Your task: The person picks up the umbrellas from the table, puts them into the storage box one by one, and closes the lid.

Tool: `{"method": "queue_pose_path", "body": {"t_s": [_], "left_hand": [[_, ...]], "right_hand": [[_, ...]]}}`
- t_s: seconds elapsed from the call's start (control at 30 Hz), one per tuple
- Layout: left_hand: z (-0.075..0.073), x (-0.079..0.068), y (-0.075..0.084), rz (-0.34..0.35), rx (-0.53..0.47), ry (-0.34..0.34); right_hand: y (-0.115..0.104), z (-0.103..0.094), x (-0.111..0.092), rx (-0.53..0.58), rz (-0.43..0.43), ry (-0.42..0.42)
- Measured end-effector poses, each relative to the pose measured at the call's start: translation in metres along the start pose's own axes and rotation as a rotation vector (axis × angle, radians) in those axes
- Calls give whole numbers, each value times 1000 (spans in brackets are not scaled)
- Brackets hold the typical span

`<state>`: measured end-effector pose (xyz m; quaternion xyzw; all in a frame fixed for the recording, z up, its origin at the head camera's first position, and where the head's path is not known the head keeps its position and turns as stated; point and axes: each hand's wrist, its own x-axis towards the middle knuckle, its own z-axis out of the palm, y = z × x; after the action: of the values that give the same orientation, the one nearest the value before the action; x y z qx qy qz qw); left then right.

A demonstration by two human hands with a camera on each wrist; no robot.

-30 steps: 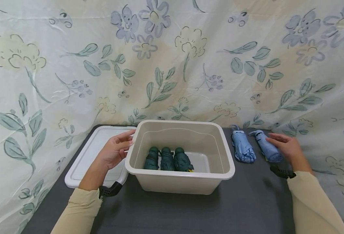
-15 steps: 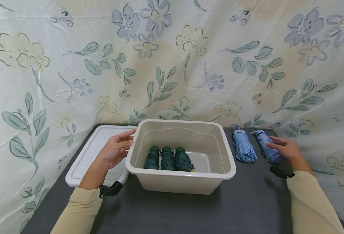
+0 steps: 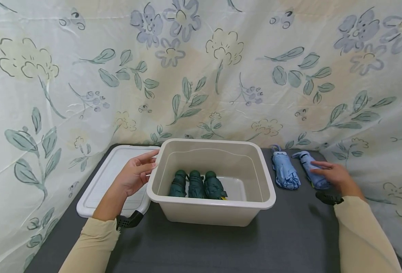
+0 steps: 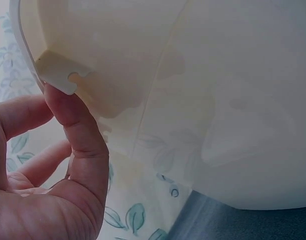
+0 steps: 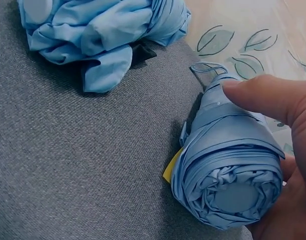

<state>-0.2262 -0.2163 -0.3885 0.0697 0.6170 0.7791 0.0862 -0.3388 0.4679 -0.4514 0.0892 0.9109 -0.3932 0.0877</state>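
Right hand (image 3: pixel 339 176) barely shifted, fingers apart around pleated umbrella (image 5: pixel 225 132), left hand (image 3: pixel 134 176) pinching plastic tub (image 3: pixel 204 214)

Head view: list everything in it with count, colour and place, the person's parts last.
Storage bin: 1, beige, table centre
Green folding umbrellas: 3, dark, in the bin
Blue folding umbrellas: 2, light blue, right of the bin
Yellow tabs: 2, yellow, at the rightmost green and blue umbrellas
Lid: 1, white, left of the bin
Table: 1, dark grey, under bin
Floral curtain: 1, off-white, behind table
Wrist devices: 2, black, at wrists
Sleeves: 2, tan, on forearms
Left hand: 1, bare, holding the bin's left rim
Right hand: 1, bare, at the rightmost blue umbrella
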Motion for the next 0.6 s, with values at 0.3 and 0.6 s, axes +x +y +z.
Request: {"method": "queue_pose_path", "body": {"t_s": [0.3, 0.6], "left_hand": [[0, 1, 0, 11, -16, -8], [-1, 1, 0, 7, -22, -14]], "right_hand": [[1, -7, 8, -19, 22, -60], [-7, -13, 11, -27, 47, -181]]}}
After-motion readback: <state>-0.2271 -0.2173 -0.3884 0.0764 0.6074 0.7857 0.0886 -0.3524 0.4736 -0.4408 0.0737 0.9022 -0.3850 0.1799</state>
